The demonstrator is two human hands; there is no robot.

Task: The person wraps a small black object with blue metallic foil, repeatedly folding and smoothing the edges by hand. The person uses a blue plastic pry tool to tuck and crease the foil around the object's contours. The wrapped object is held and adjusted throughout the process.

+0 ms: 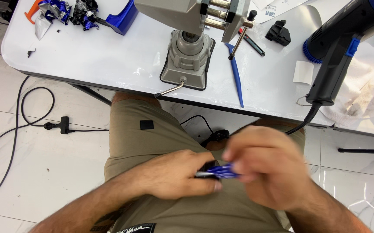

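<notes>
Closest to the lens are my own two hands, down over my lap in khaki shorts (152,142). My left hand (176,174) has its fingers curled shut around one end of a small shiny blue piece (221,171), some glossy blue thing with a dark bit at the end, hard to say exactly what since it's pretty blurry. My right hand (266,170) is pinching the other end, fingers closed on it too, though that hand is smeared with motion so I can't make out the fingertips properly. So the blue piece sits between both hands, right above my thighs, well below the table edge.

Up on the white table (87,56) there's a grey bench vise (193,39) on a suction base, straight ahead of me. Just right of it lies a long thin blue plastic tool (237,80), and near that a dark pen-like thing (254,45). A black and blue heat gun (340,47) rests at the right, partly on a white towel (370,95), with its cord dropping off the table. Far left corner has a pile of crumpled blue and silver scraps (68,13). A black cable (20,121) loops on the tiled floor.
</notes>
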